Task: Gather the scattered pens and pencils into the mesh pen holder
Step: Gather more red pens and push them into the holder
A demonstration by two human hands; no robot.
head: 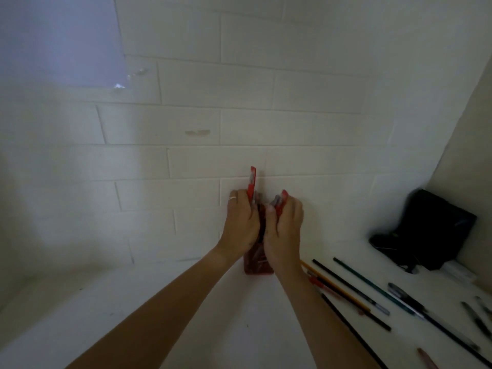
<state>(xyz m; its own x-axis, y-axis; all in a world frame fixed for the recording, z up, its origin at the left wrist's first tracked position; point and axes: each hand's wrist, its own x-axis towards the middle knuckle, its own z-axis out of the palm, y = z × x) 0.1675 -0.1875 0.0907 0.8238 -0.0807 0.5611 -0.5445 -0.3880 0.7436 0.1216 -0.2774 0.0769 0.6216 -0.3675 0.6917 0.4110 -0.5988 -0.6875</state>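
A red mesh pen holder (257, 265) stands on the white table close to the wall, mostly hidden by both hands. My left hand (241, 222), with a ring on one finger, is shut on a red pen (251, 182) that sticks up above the holder. My right hand (284, 225) is closed around a bunch of red and grey pens (278, 200) at the holder's top. Several loose pens and pencils (354, 288) lie on the table to the right of my right forearm, among them a yellow pencil (335, 284) and a green one (372, 283).
A black pouch-like object (431, 230) sits in the right corner against the side wall. More pens (476, 318) lie near the right edge. The white brick wall (213, 123) rises directly behind the holder. A pale sheet (61, 41) hangs at upper left.
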